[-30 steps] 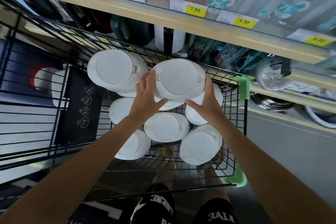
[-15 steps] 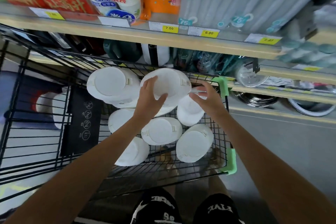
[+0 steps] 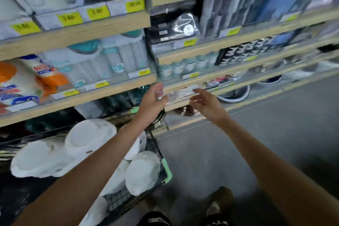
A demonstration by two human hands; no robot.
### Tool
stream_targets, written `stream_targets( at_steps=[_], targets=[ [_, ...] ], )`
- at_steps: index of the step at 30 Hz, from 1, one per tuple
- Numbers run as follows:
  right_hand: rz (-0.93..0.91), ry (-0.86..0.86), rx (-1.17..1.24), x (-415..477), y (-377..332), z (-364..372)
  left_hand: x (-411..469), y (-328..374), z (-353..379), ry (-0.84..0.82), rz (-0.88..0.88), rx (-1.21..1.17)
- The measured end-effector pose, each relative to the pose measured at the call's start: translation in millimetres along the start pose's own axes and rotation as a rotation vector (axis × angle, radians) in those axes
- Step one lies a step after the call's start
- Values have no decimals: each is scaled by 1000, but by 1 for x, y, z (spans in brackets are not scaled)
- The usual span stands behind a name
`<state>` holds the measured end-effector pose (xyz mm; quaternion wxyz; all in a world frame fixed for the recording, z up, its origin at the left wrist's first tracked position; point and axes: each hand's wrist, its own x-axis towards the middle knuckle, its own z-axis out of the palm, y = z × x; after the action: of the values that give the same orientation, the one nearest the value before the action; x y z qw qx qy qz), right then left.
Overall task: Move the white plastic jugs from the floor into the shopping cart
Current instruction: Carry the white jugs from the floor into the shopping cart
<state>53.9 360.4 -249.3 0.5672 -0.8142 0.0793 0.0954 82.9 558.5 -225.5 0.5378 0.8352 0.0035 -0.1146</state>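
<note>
Head view: both hands are hovering with nothing in them above the right end of the shopping cart [image 3: 117, 199].

The left hand [image 3: 152, 101] is holding its fingers [image 3: 159, 88] loosely together and nearly straight, close in front of the end of a wooden shelf [image 3: 91, 97]; blur is hiding whether they are touching it. The right hand [image 3: 207, 103] is reaching out well apart from the left, its fingers [image 3: 199, 92] lightly curled and spread, gripping nothing. The white plastic jugs [image 3: 89, 135] are lying heaped in the cart under the left forearm, crowding up to its right rim and its green corner guard [image 3: 167, 169]. Right of that rim, grey floor [image 3: 256, 134] is lying open beside the shelving.
</note>
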Motion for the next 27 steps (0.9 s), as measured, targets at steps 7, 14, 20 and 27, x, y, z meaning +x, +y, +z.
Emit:
stream_targets(
  at_steps=[7,14,20,27],
  targets=[
    [-31,152,-58,-37,48,-194,14,114,184,-148,24,-53],
    [19,340,-13,-75,99,-346,16,194,345,-428,24,20],
    [78,450,4,-77,145,-446,34,237,446,-584,78,74],
    [171,560,38,-42,206,-571,116,296,578,-697,148,142]
  ],
)
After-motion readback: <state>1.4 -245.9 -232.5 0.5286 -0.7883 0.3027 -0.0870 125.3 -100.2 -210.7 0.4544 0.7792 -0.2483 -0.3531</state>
